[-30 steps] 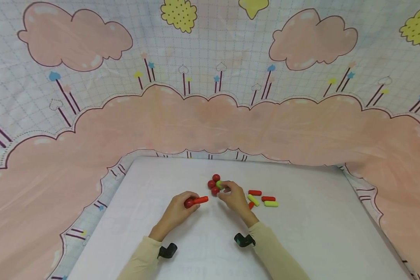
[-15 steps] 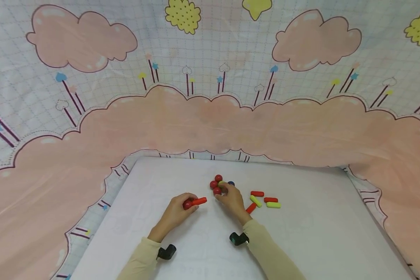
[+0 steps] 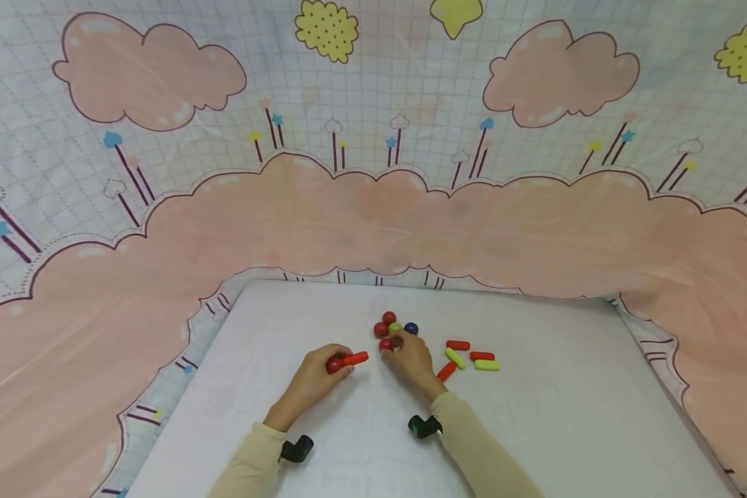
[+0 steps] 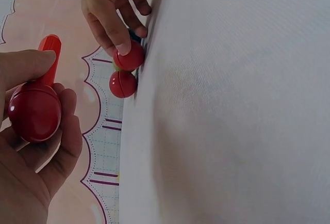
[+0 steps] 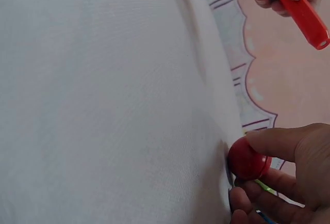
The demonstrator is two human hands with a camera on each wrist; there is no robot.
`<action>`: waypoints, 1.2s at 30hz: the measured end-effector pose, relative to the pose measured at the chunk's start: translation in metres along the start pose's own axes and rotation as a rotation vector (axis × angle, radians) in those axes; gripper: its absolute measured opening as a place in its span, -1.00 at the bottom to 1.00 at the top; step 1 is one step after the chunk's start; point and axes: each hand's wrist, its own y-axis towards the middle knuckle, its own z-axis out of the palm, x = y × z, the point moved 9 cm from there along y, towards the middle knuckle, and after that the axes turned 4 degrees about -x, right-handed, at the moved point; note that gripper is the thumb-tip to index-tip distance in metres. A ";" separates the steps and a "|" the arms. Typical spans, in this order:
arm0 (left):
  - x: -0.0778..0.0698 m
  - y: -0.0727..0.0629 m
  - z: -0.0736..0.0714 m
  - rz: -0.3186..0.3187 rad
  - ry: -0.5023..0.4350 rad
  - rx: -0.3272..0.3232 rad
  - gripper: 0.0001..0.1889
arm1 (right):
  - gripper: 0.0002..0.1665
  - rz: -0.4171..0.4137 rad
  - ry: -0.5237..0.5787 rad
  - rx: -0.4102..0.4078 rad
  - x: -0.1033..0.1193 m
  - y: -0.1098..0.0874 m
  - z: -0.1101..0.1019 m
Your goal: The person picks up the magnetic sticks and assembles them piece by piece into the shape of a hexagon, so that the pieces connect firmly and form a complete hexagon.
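Note:
In the head view my left hand (image 3: 314, 373) grips a red ball (image 3: 333, 364) with a red handle (image 3: 356, 358), together like a small maraca. The thumb lies along that handle (image 4: 50, 61) in the left wrist view, and the fingers curl under the ball. With thumb and fingers my right hand (image 3: 413, 361) pinches another red ball (image 5: 247, 158), low over the white table. Just behind it sit two more red balls (image 3: 381, 330), a yellow-green ball (image 3: 395, 327) partly hidden by the fingers, and a dark blue ball (image 3: 411, 328).
Right of my right hand lie loose handles on the white table (image 3: 566, 415): several red, such as the red handle (image 3: 457, 344), and two yellow-green, one being the yellow-green handle (image 3: 487, 365). A patterned cloth (image 3: 380, 221) with clouds rises behind the table.
My right hand has shifted from beside the yellow-green ball to the front red ball, which has come slightly toward me. The dark blue ball has come into view. The left hand keeps its hold.

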 end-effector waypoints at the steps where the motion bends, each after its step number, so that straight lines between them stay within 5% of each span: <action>1: -0.001 0.000 0.000 0.004 0.001 0.001 -0.72 | -0.63 0.002 -0.002 0.004 0.000 0.000 0.000; 14: -0.005 0.005 0.002 -0.029 -0.050 0.006 -0.73 | -0.56 -0.027 0.102 0.053 -0.001 -0.007 -0.009; 25: -0.013 0.014 0.004 0.001 -0.064 0.002 -0.74 | -0.58 -0.043 0.132 -0.014 0.012 -0.014 -0.039; 36: -0.027 0.023 0.014 0.021 -0.102 0.015 -0.74 | -0.62 -0.121 0.287 -0.071 0.017 -0.025 -0.072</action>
